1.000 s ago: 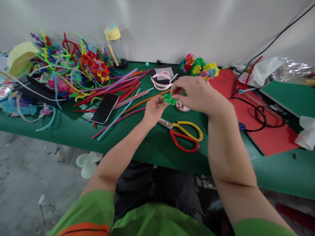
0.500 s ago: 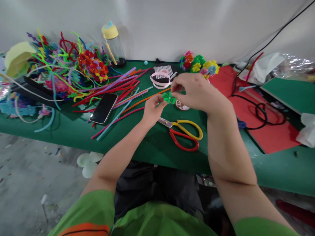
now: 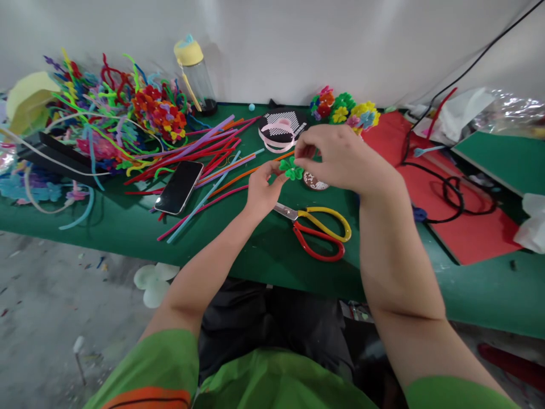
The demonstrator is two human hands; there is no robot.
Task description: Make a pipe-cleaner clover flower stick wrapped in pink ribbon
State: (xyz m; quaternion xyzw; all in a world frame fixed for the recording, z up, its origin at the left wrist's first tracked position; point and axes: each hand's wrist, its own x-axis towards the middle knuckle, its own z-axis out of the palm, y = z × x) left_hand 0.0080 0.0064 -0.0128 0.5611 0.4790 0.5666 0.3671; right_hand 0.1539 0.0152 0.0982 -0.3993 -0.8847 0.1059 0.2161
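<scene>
A small green pipe-cleaner flower (image 3: 291, 168) is held up above the table, between my two hands. My left hand (image 3: 264, 188) pinches it from the left with thumb and fingertips. From above right, my right hand (image 3: 334, 156) is closed in a pinch at the petals' right edge; its fingertips are partly hidden. Below them lie scissors with one yellow and one red handle (image 3: 321, 241), their blade tips covered by my left hand. A round brown-and-white item (image 3: 315, 180) shows just under my right hand.
Pipe cleaners (image 3: 221, 147) and a phone (image 3: 179, 187) lie left of my hands. A colourful pipe-cleaner heap (image 3: 114, 113) and a bottle (image 3: 196, 76) stand behind. Finished flowers (image 3: 344, 108), a pink ribbon roll (image 3: 279, 136), red sheets (image 3: 460, 227) and a black cable (image 3: 455, 199) are around too.
The green flower has tilted slightly, its petals facing me more fully. Both hands keep nearly the same place and grip.
</scene>
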